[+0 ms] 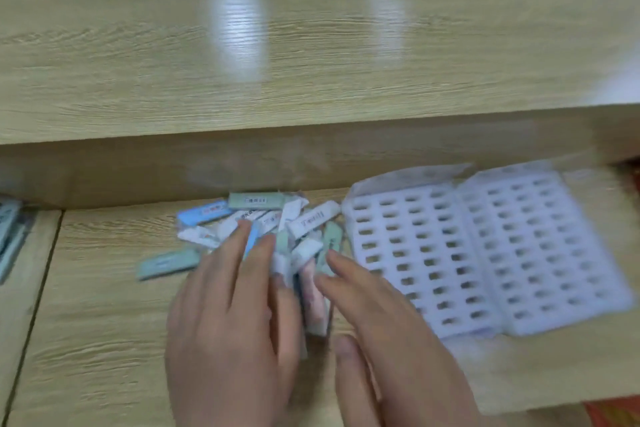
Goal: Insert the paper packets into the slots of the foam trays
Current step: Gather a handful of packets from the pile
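Surface (86, 340), pale wood grain, ledge behind; I see everything through motion blur. Foam trays (571, 322), two side by side at right, visible slots empty, set just beside the heap, I judge for short reach. Paper packets (277, 218), loose heap at centre, none slotted. Left hand (228, 315) and right hand (388, 329): fingers straight, spread on the heap, gripping nothing I can discern, probably gathering. Edge items (8, 229), cut off at left, possibly more packets.

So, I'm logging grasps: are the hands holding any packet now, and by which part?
Nothing is held. The left hand and right hand rest with straight fingers on the pile of paper packets; none is pinched.
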`<state>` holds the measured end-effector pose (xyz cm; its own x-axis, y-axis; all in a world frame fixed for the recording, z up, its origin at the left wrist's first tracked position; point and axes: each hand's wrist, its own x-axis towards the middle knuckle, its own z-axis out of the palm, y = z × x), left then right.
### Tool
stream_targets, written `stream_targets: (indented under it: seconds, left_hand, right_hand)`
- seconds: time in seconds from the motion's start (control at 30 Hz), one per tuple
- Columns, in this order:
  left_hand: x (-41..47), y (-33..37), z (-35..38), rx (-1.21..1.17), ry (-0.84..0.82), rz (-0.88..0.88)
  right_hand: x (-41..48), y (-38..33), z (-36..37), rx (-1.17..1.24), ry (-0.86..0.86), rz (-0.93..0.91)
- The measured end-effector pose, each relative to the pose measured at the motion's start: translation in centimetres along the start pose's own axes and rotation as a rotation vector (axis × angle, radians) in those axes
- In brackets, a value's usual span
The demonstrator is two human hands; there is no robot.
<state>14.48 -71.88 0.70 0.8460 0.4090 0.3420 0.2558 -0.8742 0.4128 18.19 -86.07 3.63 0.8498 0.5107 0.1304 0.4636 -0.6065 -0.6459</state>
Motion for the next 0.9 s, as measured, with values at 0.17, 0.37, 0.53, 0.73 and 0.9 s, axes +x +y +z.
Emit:
stream_targets:
  seconds: [0.17, 0.37, 0.53, 0.73, 0.9]
  left_hand:
    - [-2.6, 4.4, 3.4, -0.043, -0.335, 0.343]
    - [-3.0, 7.0, 6.9, 0.203, -0.494, 0.426]
    - [-1.5, 7.1, 7.4, 0.174, -0.514, 0.386]
    - [-1.6, 7.1, 6.3, 0.238, -0.489, 0.369]
    - [-2.7, 3.8, 3.4, -0.06, -0.262, 0.276]
  right_hand:
    - [-4.4, 9.6, -8.5, -0.288, 0.211, 0.016]
    - [-5.7, 16.4, -8.4, -0.572, -0.052, -0.044]
    - [-5.2, 18.4, -7.3, -0.605, 0.03, -0.109]
    - [-5.5, 17.4, -6.8, -0.566, 0.117, -0.091]
    - [-3.5, 10.3, -5.3, -0.33, 0.179, -0.231]
